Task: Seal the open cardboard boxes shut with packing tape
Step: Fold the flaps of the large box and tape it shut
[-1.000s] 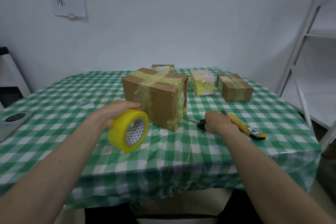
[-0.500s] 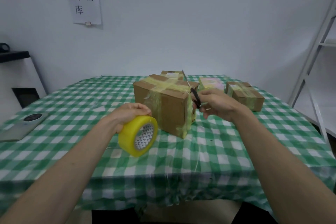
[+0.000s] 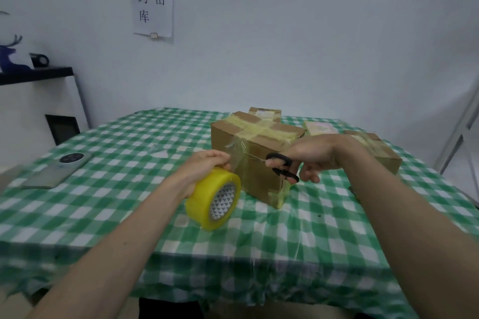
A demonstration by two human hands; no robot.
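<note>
The left hand (image 3: 204, 168) covers the top of the tape roll (image 3: 213, 199), so its grip there is hidden. The right hand (image 3: 315, 156) hides part of the scissors (image 3: 281, 167), whose thin blades blur against the big box (image 3: 252, 160); whether they touch the tape strip cannot be told. A small box (image 3: 264, 113) behind the big one shows only its top. The right forearm covers part of another box (image 3: 383, 154) and the pale packet (image 3: 320, 128). The counter (image 3: 116, 189) is cut off at the right edge.
</note>
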